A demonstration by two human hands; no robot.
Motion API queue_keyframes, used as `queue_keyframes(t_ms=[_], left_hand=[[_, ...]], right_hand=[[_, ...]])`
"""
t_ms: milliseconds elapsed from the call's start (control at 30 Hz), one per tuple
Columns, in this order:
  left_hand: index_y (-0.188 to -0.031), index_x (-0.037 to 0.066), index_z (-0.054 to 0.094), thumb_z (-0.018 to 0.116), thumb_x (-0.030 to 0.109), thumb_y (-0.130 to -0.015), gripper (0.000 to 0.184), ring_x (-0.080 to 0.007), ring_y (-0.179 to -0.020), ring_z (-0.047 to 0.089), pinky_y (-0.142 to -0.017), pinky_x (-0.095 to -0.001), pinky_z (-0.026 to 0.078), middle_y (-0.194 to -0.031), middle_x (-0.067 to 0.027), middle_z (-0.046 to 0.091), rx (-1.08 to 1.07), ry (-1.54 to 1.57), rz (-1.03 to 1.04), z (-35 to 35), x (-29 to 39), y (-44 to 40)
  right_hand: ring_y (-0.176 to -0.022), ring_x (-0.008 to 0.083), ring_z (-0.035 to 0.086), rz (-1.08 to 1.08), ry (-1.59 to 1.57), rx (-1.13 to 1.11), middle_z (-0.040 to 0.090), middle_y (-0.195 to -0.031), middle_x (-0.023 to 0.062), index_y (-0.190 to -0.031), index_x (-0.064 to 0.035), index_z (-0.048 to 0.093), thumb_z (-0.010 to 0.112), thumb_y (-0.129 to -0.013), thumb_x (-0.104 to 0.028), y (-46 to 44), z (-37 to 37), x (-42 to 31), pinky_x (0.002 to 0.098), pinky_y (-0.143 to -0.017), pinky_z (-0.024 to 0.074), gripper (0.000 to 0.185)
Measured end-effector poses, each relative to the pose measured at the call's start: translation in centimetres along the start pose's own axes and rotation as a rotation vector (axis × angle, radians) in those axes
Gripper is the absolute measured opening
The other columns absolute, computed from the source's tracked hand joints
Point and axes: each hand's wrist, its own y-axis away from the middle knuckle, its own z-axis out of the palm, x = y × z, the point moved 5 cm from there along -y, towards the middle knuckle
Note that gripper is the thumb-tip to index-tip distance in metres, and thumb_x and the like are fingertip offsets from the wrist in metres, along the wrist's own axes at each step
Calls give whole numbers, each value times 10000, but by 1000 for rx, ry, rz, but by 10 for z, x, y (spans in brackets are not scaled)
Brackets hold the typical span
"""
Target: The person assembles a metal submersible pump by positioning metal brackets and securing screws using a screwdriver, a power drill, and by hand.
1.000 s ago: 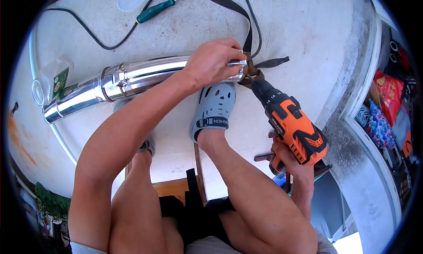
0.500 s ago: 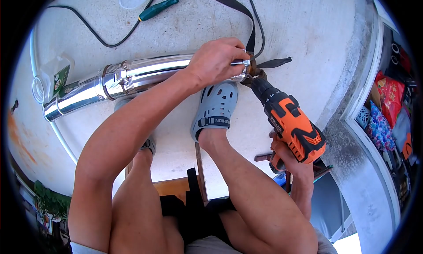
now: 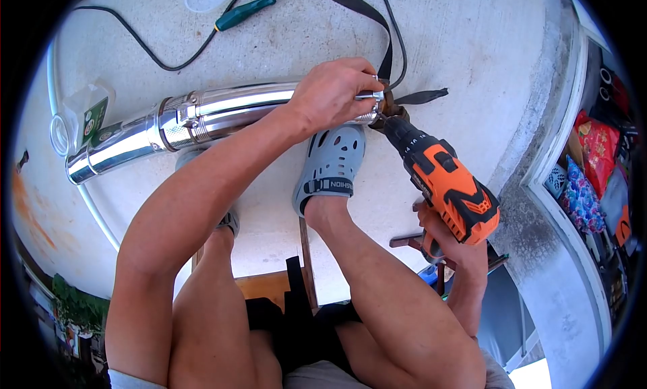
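A shiny metal pipe (image 3: 229,112) with band clamps lies across the concrete, partly behind my left forearm. My left hand (image 3: 337,92) is closed on the pipe's right end, the fingers pinching around a small metal clamp fitting (image 3: 374,96). My right hand (image 3: 448,237) is wrapped around the handle of an orange and black cordless drill (image 3: 453,190). The drill's chuck points up and left to the pipe's right end, beside a brown rusty part (image 3: 389,109). Whether the drill's tip touches a screw there is too small to tell.
A green-handled screwdriver (image 3: 246,13), a black cable (image 3: 168,67) and a dark strap (image 3: 364,11) lie beyond the pipe. My feet in grey clogs (image 3: 333,160) are close to it. A clear plastic container (image 3: 94,106) stands at left; a doorway with colourful bags (image 3: 583,193) is at right.
The drill's body has turned slightly and its rear end has shifted a little right. My right hand has moved slightly right with it. My left hand keeps its place on the pipe.
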Motion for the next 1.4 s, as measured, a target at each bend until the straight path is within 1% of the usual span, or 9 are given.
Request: queue_keyframes(t_ms=[67, 133, 200, 533, 833, 900, 1133, 1333, 1400], left_hand=[[-1117, 63, 765, 711, 152, -862, 276, -277, -1017, 678, -904, -372, 551, -1181, -119, 676, 4, 11, -7, 1, 0, 0], [-1113, 60, 766, 710, 150, -859, 275, -277, -1010, 677, -898, -371, 549, -1168, -119, 677, 17, 20, 14, -1, 1, 0], [-1108, 57, 766, 709, 148, -855, 274, -278, -1003, 677, -891, -371, 547, -1155, -120, 678, 33, 27, 32, -2, 0, 1], [-1096, 53, 770, 704, 143, -851, 269, -285, -1011, 672, -902, -381, 538, -1143, -130, 682, 39, 58, 19, -1, 1, 2], [-1119, 56, 769, 698, 150, -861, 283, -302, -1101, 653, -971, -404, 521, -1235, -144, 674, 27, 29, 14, -2, 3, 3], [-1123, 57, 768, 699, 149, -860, 287, -302, -1109, 650, -976, -405, 518, -1237, -143, 674, 20, 26, 9, -1, 3, 3], [-1134, 56, 766, 691, 145, -878, 282, -288, -1112, 646, -970, -399, 521, -1233, -134, 677, 9, 18, 13, -2, 4, 3], [-1120, 47, 767, 695, 139, -876, 271, -284, -1079, 657, -941, -389, 533, -1199, -129, 682, 35, -2, 36, 0, 3, 6], [-1111, 43, 767, 696, 136, -874, 266, -284, -1064, 661, -932, -387, 536, -1186, -128, 683, 30, 9, 42, 1, 2, 5]], right_hand=[[-651, 126, 679, 191, 40, -116, 707, -784, 32, -1059, -7, 680, 793, -812, -91, -4, -3, -6, 288, -577, 596, 285], [-680, 143, 685, 143, 94, -149, 715, -805, 32, -1057, -5, 677, 792, -808, -114, -8, -7, -13, 303, -611, 586, 296], [-697, 159, 685, 115, 326, -208, 720, -819, 34, -1064, -2, 670, 794, -796, -145, -13, -7, -23, 317, -666, 573, 328], [-687, 172, 665, 204, 228, -102, 717, -811, 53, -991, -36, 691, 793, -750, -152, -7, 1, -33, 331, -679, 549, 286], [-677, 215, 645, -93, 460, -120, 688, -776, 55, -934, -41, 661, 752, -759, -143, -15, 5, -46, 336, -666, 527, 222], [-674, 223, 630, -22, 437, -118, 675, -765, 62, -932, -42, 654, 742, -767, -133, -15, 5, -42, 341, -663, 521, 208], [-656, 219, 611, -23, 357, -106, 661, -753, 67, -946, -35, 654, 737, -780, -126, -17, 7, -40, 349, -645, 510, 206], [-658, 189, 632, 216, 366, -131, 681, -752, 86, -968, -20, 662, 765, -757, -113, -21, 7, -38, 343, -670, 532, 252], [-644, 196, 648, -36, 444, -202, 699, -756, 85, -959, -3, 661, 771, -747, -81, -22, 9, -50, 335, -683, 542, 252]])
